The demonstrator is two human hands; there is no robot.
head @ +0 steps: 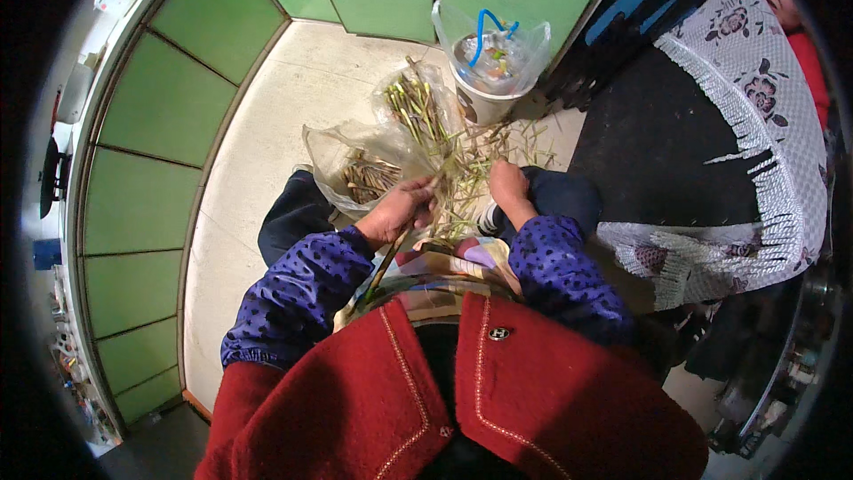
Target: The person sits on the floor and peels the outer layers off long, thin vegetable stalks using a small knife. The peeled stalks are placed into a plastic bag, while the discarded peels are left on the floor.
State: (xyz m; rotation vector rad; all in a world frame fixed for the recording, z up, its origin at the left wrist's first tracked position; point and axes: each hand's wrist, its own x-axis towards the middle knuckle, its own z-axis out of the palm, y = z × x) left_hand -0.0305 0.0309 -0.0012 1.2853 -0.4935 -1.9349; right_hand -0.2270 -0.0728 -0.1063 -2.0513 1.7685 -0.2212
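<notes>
My left hand (pixel 402 209) is closed around a long plant stalk (pixel 388 263), whose lower part slants down across my lap. To its right is my right hand (pixel 508 181), with curled fingers over the scattered peelings; whether it grips a strip is not clear. Brownish stalks (pixel 370 175) lie in an open clear plastic bag (pixel 326 147) beside my left hand. Beyond it, a bundle of greenish stalks (pixel 416 107) rests on another plastic bag. Thin peelings (pixel 472 180) cover the floor between my hands.
A white bucket (pixel 490 107) lined with a plastic bag holds waste. Green cabinet doors (pixel 193 120) run along the left and back. On the right is a dark table (pixel 640 147) with a fringed floral cloth (pixel 766 80); another person is partly visible behind it.
</notes>
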